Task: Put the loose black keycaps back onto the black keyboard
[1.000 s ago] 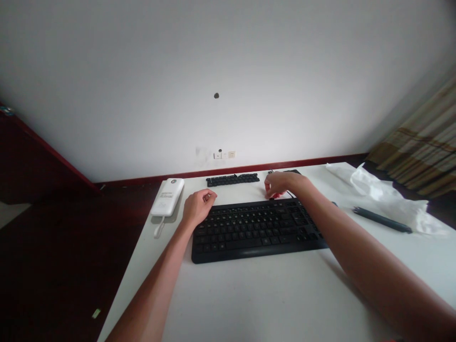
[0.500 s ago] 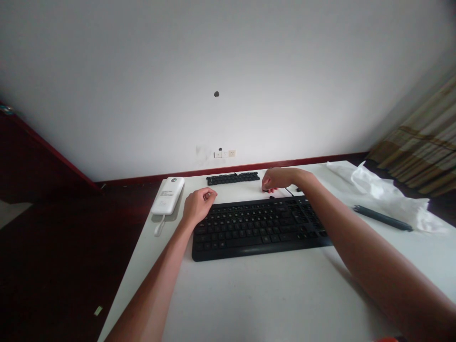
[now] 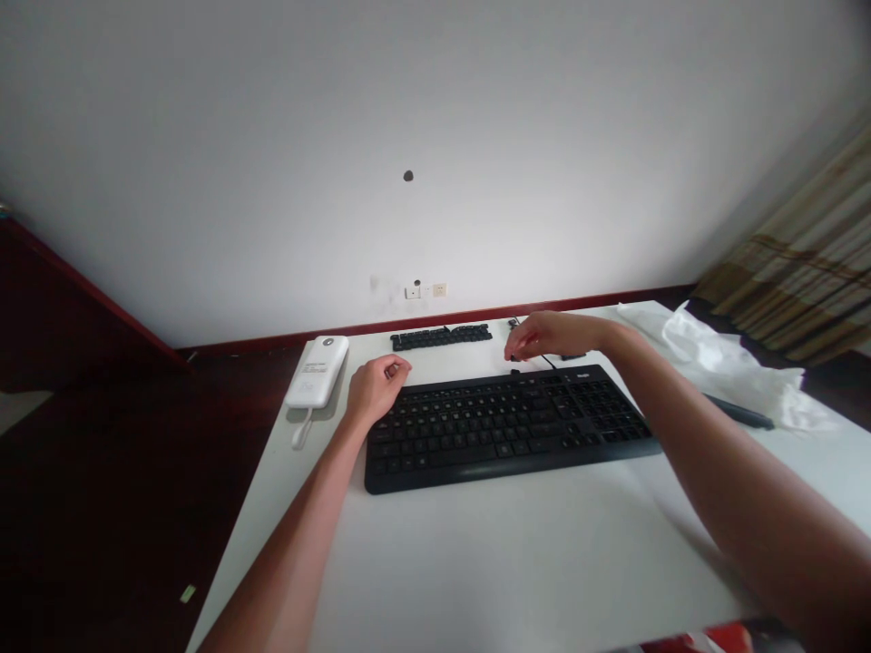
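A black full-size keyboard [image 3: 504, 431] lies on the white table. Near its back left corner rests my left hand [image 3: 377, 390], fingers curled in; whether anything is inside them is hidden. My right hand [image 3: 548, 334] is over the area behind the keyboard, its fingertips pinched together and pointing down. A small black piece [image 3: 513, 357] shows at those fingertips, too small to name. Just below it, another small black piece [image 3: 515, 371] sits at the keyboard's back edge. Farther back is a strip of black keys or keycaps [image 3: 441, 337] in rows.
At the left edge of the table [image 3: 435, 562] lies a white power bank [image 3: 318, 372] with a short cable. A crumpled white plastic bag [image 3: 728, 358] and a dark bar [image 3: 741, 414] are on the right. A red object [image 3: 721, 638] shows at the bottom edge.
My right hand has shifted slightly right and up, pinch kept. My left hand has hardly moved. The view has tilted a little, so more of the keyboard's right side and the red object show.
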The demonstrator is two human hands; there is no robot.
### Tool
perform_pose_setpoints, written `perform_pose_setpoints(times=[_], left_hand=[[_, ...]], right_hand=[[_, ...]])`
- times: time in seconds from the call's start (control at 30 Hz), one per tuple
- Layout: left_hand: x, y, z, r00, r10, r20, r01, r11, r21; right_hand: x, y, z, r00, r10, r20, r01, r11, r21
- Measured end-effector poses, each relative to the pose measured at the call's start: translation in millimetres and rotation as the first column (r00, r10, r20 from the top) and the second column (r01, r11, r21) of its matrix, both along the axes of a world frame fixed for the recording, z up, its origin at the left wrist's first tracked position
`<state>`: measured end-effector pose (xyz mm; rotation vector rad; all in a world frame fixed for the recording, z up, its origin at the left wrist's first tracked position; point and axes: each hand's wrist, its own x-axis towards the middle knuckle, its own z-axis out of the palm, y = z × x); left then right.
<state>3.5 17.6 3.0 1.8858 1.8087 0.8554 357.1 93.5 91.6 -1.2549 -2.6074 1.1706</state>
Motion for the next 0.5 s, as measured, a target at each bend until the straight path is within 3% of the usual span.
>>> perform_pose_setpoints(times=[0.1,0.3,0.5], left_hand=[[0,0,-0.3,1.000,0.000,-0.001,0.000,1.000,0.002],[-1,2,-3.6,1.000,-0.013,0.019,0.013,1.000,0.021],[-3,4,-6.6,1.000,-0.004,0.013,0.004,1.000,0.020]], right_hand=[[25,-26,-12.4,0.973,-0.094,-0.209,0.105,0.994,0.040],[70,-48,-47.3,0.870,-0.345,-0.351,0.330,0.938,-0.105],[69,-46,-53.5,0.778,-0.393,-0.491,0.285,0.916,-0.281]])
